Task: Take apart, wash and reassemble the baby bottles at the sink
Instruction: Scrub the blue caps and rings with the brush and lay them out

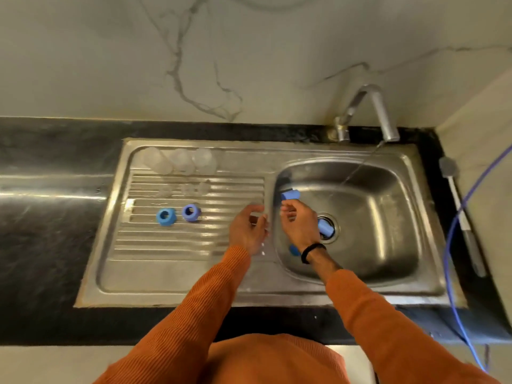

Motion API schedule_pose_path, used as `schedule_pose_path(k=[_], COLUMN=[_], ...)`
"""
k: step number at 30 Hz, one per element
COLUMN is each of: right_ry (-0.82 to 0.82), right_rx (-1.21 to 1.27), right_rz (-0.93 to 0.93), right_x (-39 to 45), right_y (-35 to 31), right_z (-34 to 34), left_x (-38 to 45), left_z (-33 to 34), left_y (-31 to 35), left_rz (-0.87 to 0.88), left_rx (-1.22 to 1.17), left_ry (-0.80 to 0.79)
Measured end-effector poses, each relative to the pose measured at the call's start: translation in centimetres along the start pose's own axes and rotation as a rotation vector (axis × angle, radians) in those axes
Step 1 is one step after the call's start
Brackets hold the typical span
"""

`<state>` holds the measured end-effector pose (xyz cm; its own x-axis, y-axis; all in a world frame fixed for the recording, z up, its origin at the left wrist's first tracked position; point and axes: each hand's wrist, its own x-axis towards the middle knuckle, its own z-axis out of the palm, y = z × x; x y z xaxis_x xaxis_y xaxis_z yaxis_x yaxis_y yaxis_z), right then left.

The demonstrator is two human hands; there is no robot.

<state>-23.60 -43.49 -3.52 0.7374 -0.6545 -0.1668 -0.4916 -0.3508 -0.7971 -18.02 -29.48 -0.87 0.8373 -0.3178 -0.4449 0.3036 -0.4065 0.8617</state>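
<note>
Hands: left hand (247, 229) loosely open over drainboard (177, 261); right hand (297, 224) pinching something small and unclear; two blue bottle rings (166, 216) on drainboard.

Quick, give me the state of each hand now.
Left hand: open, fingers loosely curled, holding nothing.
Right hand: cannot be told; fingers curled, any grip is blurred.

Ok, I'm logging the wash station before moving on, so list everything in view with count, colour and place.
bottle bodies: three, clear, drainboard back.
nipples: about three, clear, mid drainboard, blurred.
rings: two, blue, drainboard.
blue pieces: three, in the basin, one by the drain.
sink: one, steel.
tap: one, chrome, running.
hose: one, blue, right.
left hand: over the drainboard edge, empty.
right hand: over the basin.
</note>
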Motion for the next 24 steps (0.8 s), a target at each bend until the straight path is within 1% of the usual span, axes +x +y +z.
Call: schedule_pose_path(k=[1,2,3,6,8,9,11,16,18,19,22,24], right_ry=[0.007,-0.028,-0.111,-0.497,-0.662,-0.719,-0.766,-0.763,-0.7,-0.626,-0.335,-0.186], right_rx=[-0.06,-0.133,-0.22,-0.427,-0.5,-0.531,-0.563,-0.608,-0.561,-0.512,-0.281,-0.148], right_rz=[0.051,0.1,0.146,0.24,0.229,0.208,0.138,0.003,0.006,0.018,0.055,0.042], right_x=[0.5,1.0,1.5,2.1,2.2,2.1,1.7,1.0,1.1,1.7,4.4,7.3], right_y=[1.5,3.2,4.8,9.3,11.9,12.7,14.0,15.7,15.8,15.7,14.0,12.1], right_z=[-1.7,-3.3,-4.7,-7.4,-8.0,-8.0,-7.6,-6.8,-7.2,-7.8,-10.2,-12.5], left_x=[-0.3,-0.7,-1.1,-2.4,-3.3,-3.8,-4.8,-6.2,-6.1,-5.8,-4.2,-2.3], left_z=[1.7,3.2,4.7,8.5,10.5,11.4,12.9,14.6,15.0,15.4,16.3,17.4], left_y=[0.4,0.7,0.8,0.5,0.2,0.0,-0.4,-1.7,-1.8,-1.6,-0.9,0.5], left_rz=[-0.006,-0.011,-0.021,-0.078,-0.109,-0.117,-0.135,-0.168,-0.19,-0.199,-0.234,-0.263], left_rx=[-0.001,-0.011,-0.021,-0.061,-0.107,-0.123,-0.148,-0.174,-0.185,-0.205,-0.274,-0.317], left_ry=[-0.019,-0.033,-0.042,-0.048,-0.001,0.028,0.074,0.159,0.195,0.212,0.241,0.239])
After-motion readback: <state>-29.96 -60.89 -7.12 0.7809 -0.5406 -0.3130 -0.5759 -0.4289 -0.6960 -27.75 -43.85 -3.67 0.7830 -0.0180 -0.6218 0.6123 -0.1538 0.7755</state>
